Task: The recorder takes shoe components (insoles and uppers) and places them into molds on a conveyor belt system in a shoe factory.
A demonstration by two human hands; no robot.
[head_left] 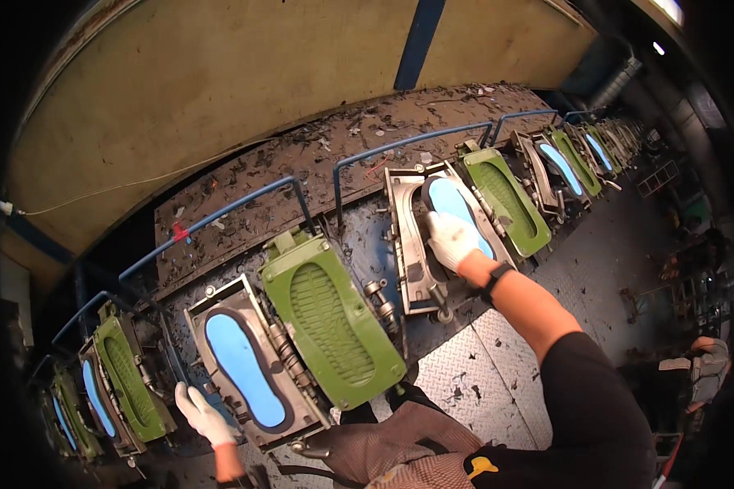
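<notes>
My right hand, in a white glove, is closed on the edge of a blue-topped shoe sole with a dark rim. That sole lies askew over its open metal mould, part of whose bare cavity shows on the left. My palm and wrist cover some of the sole. At lower left, my gloved left hand is beside another metal mould, its fingers stretched out and holding nothing. Inside this mould a second blue-topped sole lies flat. Its green lid, with a tread-patterned recess, is folded open to the right.
More open moulds stand in a row to both sides, including a green lid and a blue sole on the right. Blue rails run behind them, before a scrap-strewn surface. Metal tread-plate flooring lies nearer me. A person is at far right.
</notes>
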